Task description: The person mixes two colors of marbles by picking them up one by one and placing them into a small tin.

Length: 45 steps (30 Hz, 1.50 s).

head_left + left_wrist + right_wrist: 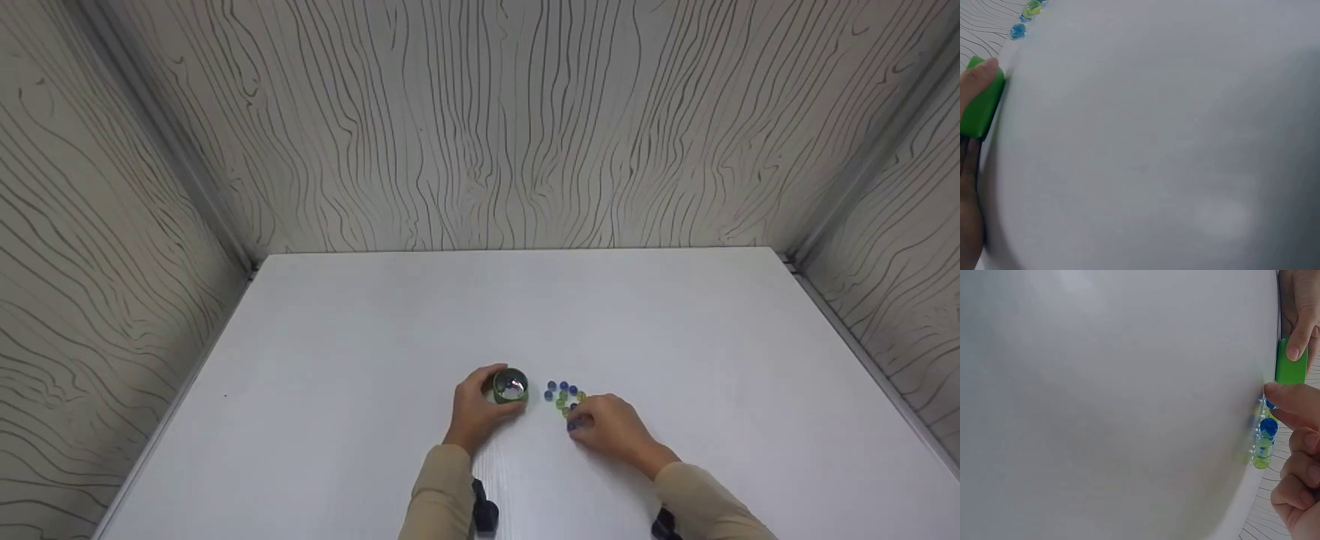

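Observation:
My left hand [475, 411] grips a small round green cup [500, 396] that stands on the white table, thumb on the near side and fingers round the far side. Glints and small coloured spots show inside the cup. In the left wrist view, the thumb lies against the cup's green wall [985, 109]. To the right of the cup is a loose cluster of blue and yellow-green glass marbles [563, 385]. At its near edge, my right hand [611, 429] pinches a blue marble [572, 426] between thumb and forefinger; its other fingers are curled in, as the right wrist view shows.
The white table [360, 337] reaches back to a wall with a wood-grain pattern [480, 135], and similar walls stand at both sides. Dark straps with black devices [486, 516] sit at the wrists below the beige sleeves [441, 480].

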Available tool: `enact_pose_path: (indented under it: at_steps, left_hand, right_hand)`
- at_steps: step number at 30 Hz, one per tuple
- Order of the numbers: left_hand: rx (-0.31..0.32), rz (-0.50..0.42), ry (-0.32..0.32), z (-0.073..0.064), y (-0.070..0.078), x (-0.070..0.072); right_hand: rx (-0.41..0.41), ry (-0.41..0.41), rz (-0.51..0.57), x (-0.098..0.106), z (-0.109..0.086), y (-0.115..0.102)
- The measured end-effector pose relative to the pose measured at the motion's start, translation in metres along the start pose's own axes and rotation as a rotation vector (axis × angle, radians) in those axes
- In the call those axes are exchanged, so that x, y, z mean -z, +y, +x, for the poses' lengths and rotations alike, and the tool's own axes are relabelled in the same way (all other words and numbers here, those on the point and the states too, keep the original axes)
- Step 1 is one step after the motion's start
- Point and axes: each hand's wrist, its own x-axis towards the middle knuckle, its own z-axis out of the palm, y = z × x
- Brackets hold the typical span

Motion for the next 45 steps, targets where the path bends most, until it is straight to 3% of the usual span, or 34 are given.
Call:
enact_pose_path:
  at_steps: [11,18,27,36,45]
  left_hand:
    - [0.011,0.004,0.002,-0.001,0.000,-0.001]
    - [0.062,-0.020,-0.015,-0.001,0.001,-0.001]
    - [0.006,-0.006,0.003,-0.001,-0.003,-0.002]
    - [0.011,-0.006,-0.001,0.000,-0.004,-0.001]
    - [0.002,-0.003,-0.013,0.001,-0.004,0.000]
  right_hand:
    - [0.028,0.000,0.018,0.003,0.000,0.001]
    - [0.020,-0.016,0.028,0.005,0.001,-0.003]
    - [-0.007,-0.038,0.030,0.007,0.005,-0.010]
    - [-0.035,-0.031,0.017,0.010,0.007,-0.018]
    - [0.053,-0.014,0.003,0.011,0.012,-0.023]
